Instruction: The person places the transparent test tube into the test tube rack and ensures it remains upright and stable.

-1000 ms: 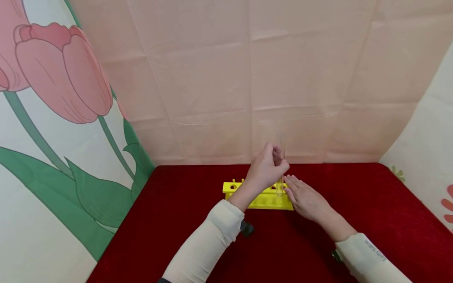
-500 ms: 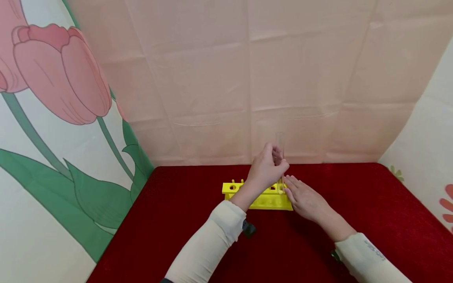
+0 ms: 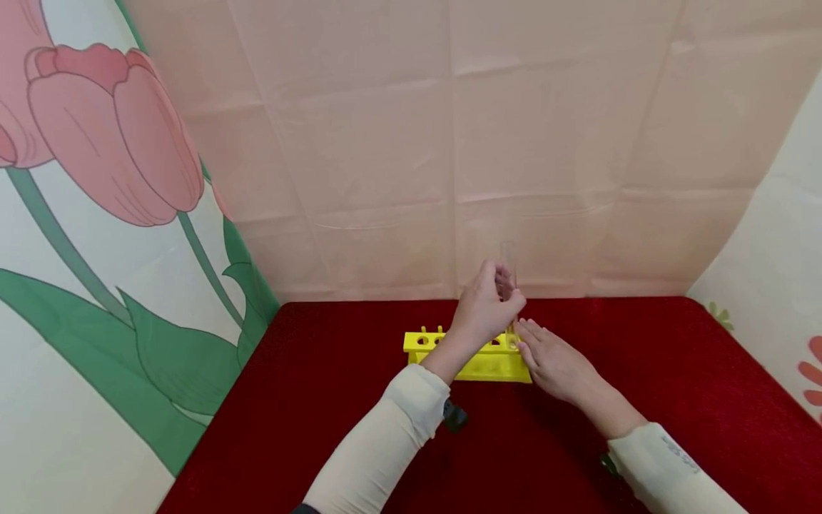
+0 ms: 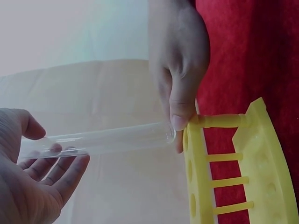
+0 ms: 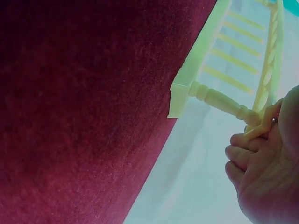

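Left wrist: my left grip [image 4: 29, 187] pinches clear tube [image 4: 117, 139], likely light, slippery, fragile, best held mid-length; right grip [image 3: 559, 360] holds yellow rack [image 3: 493, 367] toward tabletop's [image 3: 347, 350] far edge.

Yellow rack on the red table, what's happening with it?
A person is working with a clear test tube at the yellow rack. The left hand holds the tube, with its rounded bottom at the top plate by the rack's right end. It doesn't look to be in a hole yet; whether it touches the plate is hard to tell. The right hand grips that end of the rack, which stands upright on the red table.
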The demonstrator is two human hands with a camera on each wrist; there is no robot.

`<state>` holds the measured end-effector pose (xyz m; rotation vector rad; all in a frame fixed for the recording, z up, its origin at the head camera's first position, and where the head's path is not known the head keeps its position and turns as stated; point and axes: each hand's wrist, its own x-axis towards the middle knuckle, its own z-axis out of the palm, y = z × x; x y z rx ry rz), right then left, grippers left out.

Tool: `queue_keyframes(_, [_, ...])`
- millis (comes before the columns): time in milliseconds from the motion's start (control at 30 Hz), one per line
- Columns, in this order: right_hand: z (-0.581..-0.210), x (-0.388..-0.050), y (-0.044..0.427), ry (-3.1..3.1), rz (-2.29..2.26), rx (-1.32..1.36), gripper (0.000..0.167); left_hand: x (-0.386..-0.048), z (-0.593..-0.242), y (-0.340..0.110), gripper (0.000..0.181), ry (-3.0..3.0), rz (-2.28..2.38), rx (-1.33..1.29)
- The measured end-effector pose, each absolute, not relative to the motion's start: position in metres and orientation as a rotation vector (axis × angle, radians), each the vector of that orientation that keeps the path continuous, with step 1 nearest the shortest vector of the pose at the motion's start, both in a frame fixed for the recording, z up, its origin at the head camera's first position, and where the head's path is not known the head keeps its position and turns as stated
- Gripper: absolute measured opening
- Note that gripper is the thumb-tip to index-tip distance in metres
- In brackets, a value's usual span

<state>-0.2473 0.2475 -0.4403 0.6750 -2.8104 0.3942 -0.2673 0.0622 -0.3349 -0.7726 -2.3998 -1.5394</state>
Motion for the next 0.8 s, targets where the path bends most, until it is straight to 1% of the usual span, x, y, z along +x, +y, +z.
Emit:
queue_keyframes(367, [-0.438,-0.249,0.248,-2.78,0.343,0.711,0.049,-0.27,-0.339,0.064,0.022,-2.369,-1.564,-0.787])
queue_keyframes(800, [-0.44,-0.247,0.248,-2.798,0.398,0.679,0.05,-0.271,-0.347,0.067,0.02,-2.35,-1.601,-0.797])
